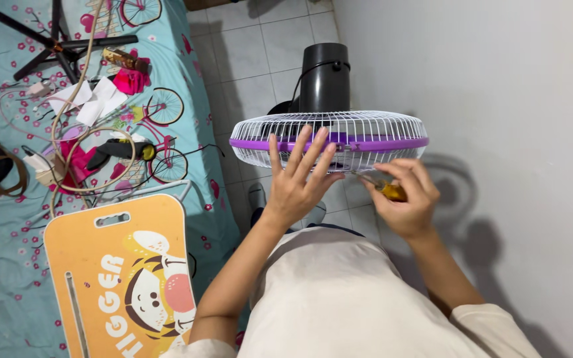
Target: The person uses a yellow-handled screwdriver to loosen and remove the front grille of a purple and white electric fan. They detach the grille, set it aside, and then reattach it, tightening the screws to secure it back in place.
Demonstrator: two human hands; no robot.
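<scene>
I see the electric fan (329,139) standing on the tiled floor (260,53) just ahead of the knees, its white wire grille ringed by a purple band and its black motor housing (324,76) rising behind. My left hand (298,182) lies flat against the near face of the grille, fingers spread wide and fanned upward across the purple band. My right hand (402,199) sits just beside it at the grille's lower right rim, fingers curled and pinched round a yellow-handled screwdriver (386,190) whose shaft points toward the rim; I cannot tell whether the tip touches. To the right a plain white wall (499,99) runs close to the fan's edge, leaving little room there. To the left the floor strip is narrow, bounded by the edge of a bed in a teal bicycle-print sheet (187,106). On it lie tangled cables (74,132), a black tripod (54,46) and an orange cartoon lap desk (124,278) overhanging the near side.
</scene>
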